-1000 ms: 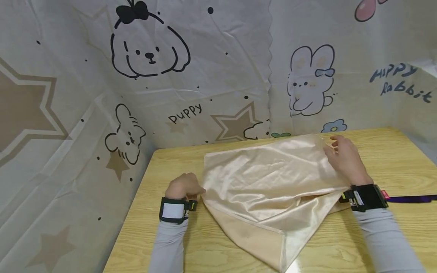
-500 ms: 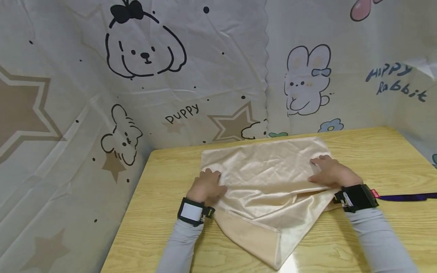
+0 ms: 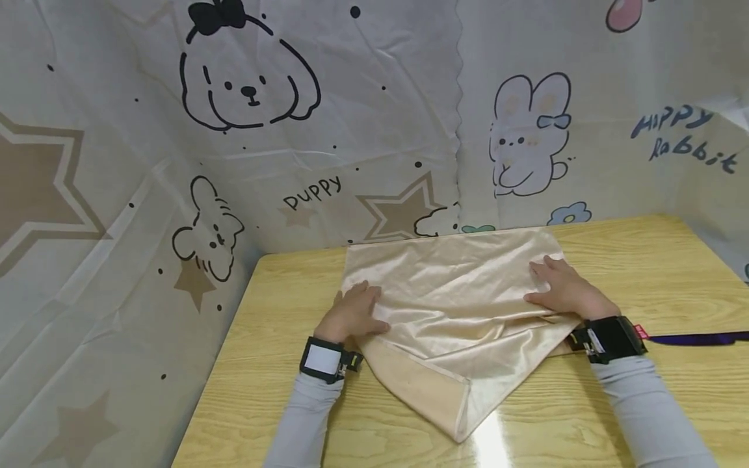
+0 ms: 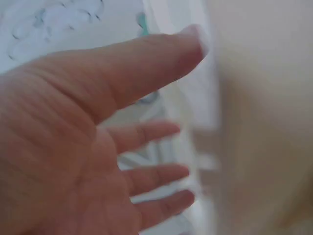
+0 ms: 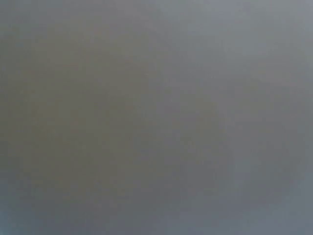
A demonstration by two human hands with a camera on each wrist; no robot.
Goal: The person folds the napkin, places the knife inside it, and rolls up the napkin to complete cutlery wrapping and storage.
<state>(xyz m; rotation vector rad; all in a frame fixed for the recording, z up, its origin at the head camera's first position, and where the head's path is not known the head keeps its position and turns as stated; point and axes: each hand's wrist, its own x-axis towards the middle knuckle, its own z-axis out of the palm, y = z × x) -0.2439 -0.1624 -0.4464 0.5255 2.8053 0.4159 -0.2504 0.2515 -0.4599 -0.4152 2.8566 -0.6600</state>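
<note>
A shiny cream satin cloth (image 3: 450, 279) lies on the table with its front part folded and rumpled. At the front, one corner flap (image 3: 421, 383) shows a duller side. My left hand (image 3: 351, 312) rests on the cloth's left edge with fingers spread. In the left wrist view the same left hand (image 4: 73, 132) has its thumb and fingers extended, their tips touching the pale fabric (image 4: 269, 117). On the cloth's right side lies my right hand (image 3: 567, 289), fingers spread and pressing flat. The right wrist view is a grey-brown blur.
The wood-grain table (image 3: 281, 292) stretches beneath the cloth. A dark purple strap (image 3: 696, 339) with a red tag lies at the right, beside the right wristband. A printed cartoon curtain (image 3: 374, 117) stands behind the table and along its left side.
My left hand has come from beside the cloth's left edge onto it, spreading its fingers. The right hand has lowered onto the cloth. The cloth's front corner has shifted slightly away from me.
</note>
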